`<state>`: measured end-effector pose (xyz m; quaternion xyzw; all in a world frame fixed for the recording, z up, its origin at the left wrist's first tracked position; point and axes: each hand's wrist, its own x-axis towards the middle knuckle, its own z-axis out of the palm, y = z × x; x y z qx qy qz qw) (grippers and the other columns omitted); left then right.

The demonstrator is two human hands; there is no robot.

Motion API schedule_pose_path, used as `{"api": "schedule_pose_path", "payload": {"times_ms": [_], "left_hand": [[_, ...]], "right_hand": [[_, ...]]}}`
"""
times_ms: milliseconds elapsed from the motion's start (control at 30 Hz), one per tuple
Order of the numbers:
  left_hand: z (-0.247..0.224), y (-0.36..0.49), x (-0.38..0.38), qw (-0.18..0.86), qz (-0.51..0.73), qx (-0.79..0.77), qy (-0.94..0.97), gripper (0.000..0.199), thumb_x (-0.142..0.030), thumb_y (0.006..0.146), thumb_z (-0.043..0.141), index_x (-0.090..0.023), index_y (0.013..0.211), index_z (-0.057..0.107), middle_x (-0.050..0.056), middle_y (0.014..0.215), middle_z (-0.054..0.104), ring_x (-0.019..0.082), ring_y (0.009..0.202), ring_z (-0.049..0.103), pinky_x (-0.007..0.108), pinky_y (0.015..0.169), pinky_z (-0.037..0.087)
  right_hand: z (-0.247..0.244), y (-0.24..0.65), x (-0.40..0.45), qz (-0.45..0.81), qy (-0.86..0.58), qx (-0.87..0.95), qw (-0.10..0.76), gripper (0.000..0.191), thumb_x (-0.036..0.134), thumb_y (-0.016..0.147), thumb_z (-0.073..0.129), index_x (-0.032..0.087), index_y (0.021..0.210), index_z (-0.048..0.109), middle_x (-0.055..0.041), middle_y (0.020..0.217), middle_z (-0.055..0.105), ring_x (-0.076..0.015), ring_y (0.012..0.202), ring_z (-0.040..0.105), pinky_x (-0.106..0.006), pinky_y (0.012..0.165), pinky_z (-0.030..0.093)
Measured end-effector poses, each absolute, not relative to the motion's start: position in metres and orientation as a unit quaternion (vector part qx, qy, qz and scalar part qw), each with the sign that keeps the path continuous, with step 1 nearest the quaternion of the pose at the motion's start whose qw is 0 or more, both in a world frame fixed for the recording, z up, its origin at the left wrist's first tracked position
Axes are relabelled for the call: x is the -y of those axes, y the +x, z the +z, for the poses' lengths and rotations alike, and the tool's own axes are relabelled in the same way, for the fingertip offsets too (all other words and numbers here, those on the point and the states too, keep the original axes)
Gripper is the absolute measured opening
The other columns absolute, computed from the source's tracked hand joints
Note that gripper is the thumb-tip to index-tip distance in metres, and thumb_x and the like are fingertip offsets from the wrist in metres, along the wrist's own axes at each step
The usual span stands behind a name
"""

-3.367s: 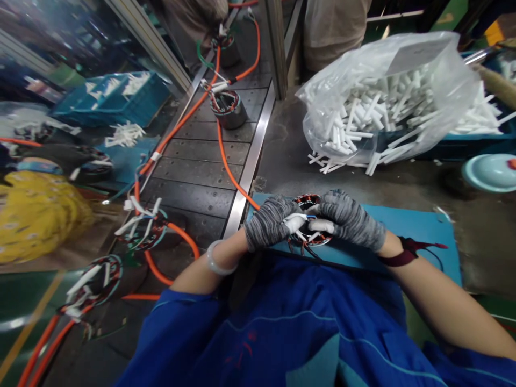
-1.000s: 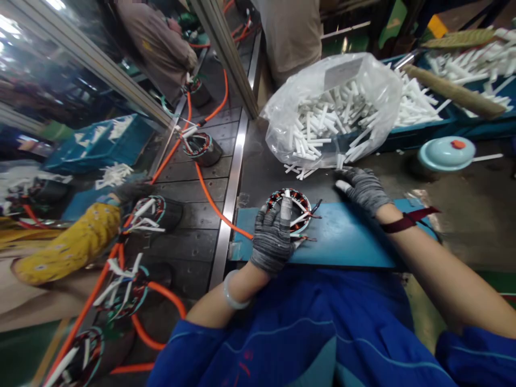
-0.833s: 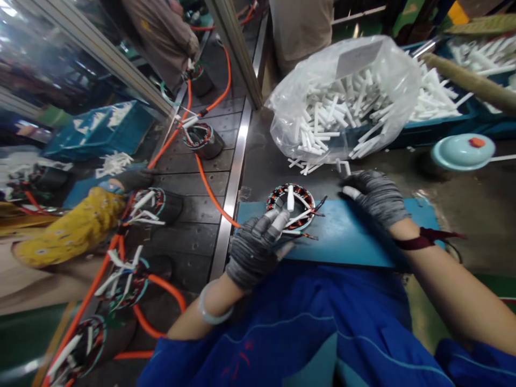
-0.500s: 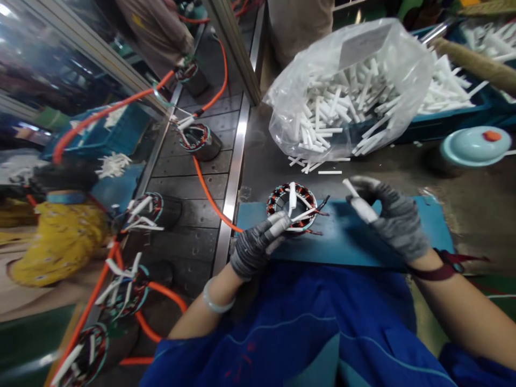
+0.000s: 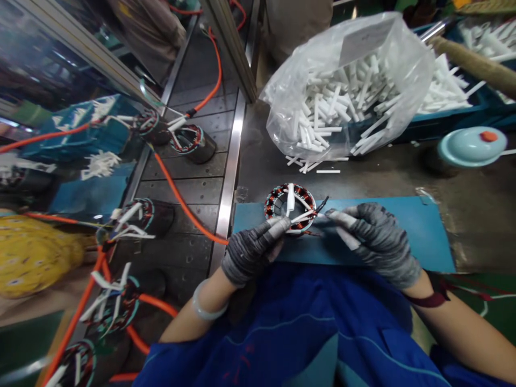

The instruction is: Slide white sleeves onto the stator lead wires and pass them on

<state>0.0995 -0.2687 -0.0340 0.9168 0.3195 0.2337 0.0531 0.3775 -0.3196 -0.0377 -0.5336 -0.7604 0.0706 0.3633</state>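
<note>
The motor stator [image 5: 291, 207], a ring of copper windings with white-sleeved leads sticking up, sits just above the middle of the frame on the far left end of a blue mat [image 5: 403, 231] on the desk [image 5: 403, 177]. The left hand [image 5: 252, 250] has its gloved fingers closed on the stator's near rim and the base of a lead, while the right hand [image 5: 377, 239] pinches a white sleeve tube [image 5: 344, 232] between thumb and forefinger, its tip at the dark wire ends [image 5: 322, 205] on the stator's right side. To do this well, I judge the left hand should keep the lead taut and still, and the tube should meet the wire end-on (a skewed approach would likely splay the strands). Outward, in the upper right, a clear plastic bag [image 5: 403, 64] lies open and full of loose white tubes, a few spilled at its mouth [image 5: 318, 164]; a blue crate behind it [image 5: 463, 115] holds more. At upper left another blue crate [image 5: 60, 134] holds white pieces.
</note>
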Motion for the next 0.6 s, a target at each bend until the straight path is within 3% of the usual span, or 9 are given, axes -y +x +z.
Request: {"api": "schedule_pose_path", "payload": {"times_ms": [167, 267, 467, 600], "left_hand": [[-0.038, 0.098, 0.272, 0.090, 0.214, -0.331, 0.915, 0.038, -0.021, 0.095, 0.059, -0.021, 0.133, 0.063, 0.010, 0.127, 0.074, 0.021, 0.105, 0.076, 0.027, 0.085, 0.064], [-0.041, 0.099, 0.275, 0.108, 0.219, -0.337, 0.909, 0.039, -0.020, 0.094, 0.059, -0.022, 0.133, 0.060, 0.010, 0.129, 0.073, 0.021, 0.108, 0.075, 0.028, 0.087, 0.064], [-0.044, 0.107, 0.275, 0.112, 0.280, -0.321, 0.898, 0.037, -0.018, 0.091, 0.061, -0.021, 0.128, 0.059, 0.010, 0.122, 0.075, 0.019, 0.108, 0.075, 0.027, 0.090, 0.063], [-0.047, 0.110, 0.274, 0.116, 0.304, -0.315, 0.892, 0.036, -0.017, 0.089, 0.061, -0.019, 0.125, 0.058, 0.011, 0.118, 0.075, 0.020, 0.108, 0.075, 0.029, 0.091, 0.063]], "right_hand": [[-0.041, 0.381, 0.319, 0.049, -0.553, 0.779, 0.290, 0.033, 0.023, 0.096, 0.054, 0.021, 0.125, 0.069, -0.0115, 0.105, 0.075, -0.0302, 0.094, 0.069, -0.048, 0.086, 0.055], [-0.033, 0.383, 0.316, 0.057, -0.598, 0.736, 0.312, 0.032, 0.030, 0.096, 0.050, 0.021, 0.120, 0.070, -0.0132, 0.104, 0.072, -0.0326, 0.096, 0.068, -0.051, 0.089, 0.054], [-0.025, 0.364, 0.292, 0.230, -0.589, 0.672, 0.386, 0.027, 0.042, 0.095, 0.059, 0.023, 0.106, 0.075, -0.0046, 0.085, 0.073, -0.0197, 0.069, 0.065, -0.035, 0.065, 0.054], [-0.036, 0.354, 0.285, 0.298, -0.584, 0.673, 0.341, 0.026, 0.043, 0.093, 0.065, 0.022, 0.101, 0.077, -0.0044, 0.083, 0.074, -0.0205, 0.075, 0.068, -0.033, 0.068, 0.051]]}}
